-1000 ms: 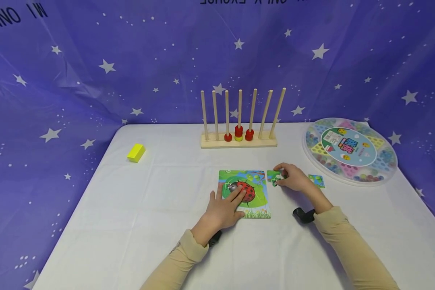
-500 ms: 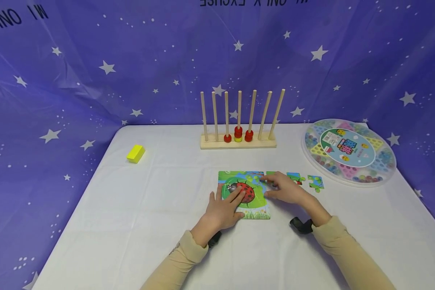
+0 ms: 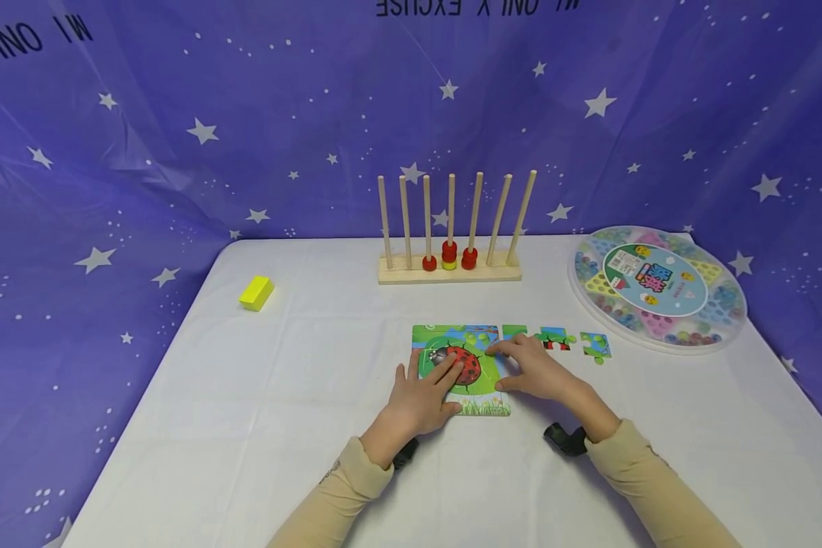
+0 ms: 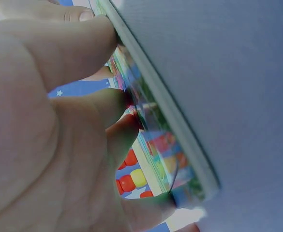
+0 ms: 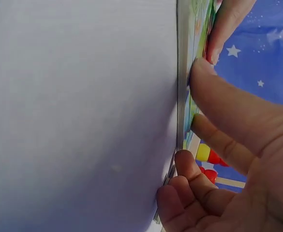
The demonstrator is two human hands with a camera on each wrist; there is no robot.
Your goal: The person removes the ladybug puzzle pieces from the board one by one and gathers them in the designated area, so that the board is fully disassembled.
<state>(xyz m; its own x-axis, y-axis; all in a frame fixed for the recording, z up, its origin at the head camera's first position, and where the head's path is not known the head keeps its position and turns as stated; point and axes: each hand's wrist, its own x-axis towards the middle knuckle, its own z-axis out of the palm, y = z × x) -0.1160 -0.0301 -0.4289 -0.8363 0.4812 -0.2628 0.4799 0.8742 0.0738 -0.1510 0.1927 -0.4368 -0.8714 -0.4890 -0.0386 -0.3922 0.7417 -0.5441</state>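
A jigsaw puzzle (image 3: 481, 384) with a ladybug picture lies flat on the white table. My left hand (image 3: 418, 396) rests on its left part with fingers spread, and in the left wrist view those fingertips touch the printed face. At the puzzle's right edge is my right hand (image 3: 534, 369); its thumb and index finger are apart and touch the printed surface, with no separate piece visible between them. In the right wrist view the other fingers (image 5: 185, 164) bend beside the puzzle's edge. Loose puzzle pieces lie behind the right hand: one green (image 3: 514, 329), one partly red (image 3: 555, 338), one blue-green (image 3: 597, 346).
A wooden peg stand (image 3: 450, 275) with red and yellow beads stands at the back. The round, clear game box (image 3: 657, 285) of marbles is at the back right. A yellow block (image 3: 256, 293) lies at the left. Behind the table hangs a purple starry cloth (image 3: 315, 114).
My right hand has left the loose pieces and moved left onto the puzzle's right edge, then slid slightly nearer. More of the loose pieces shows now. My left hand has stayed on the puzzle.
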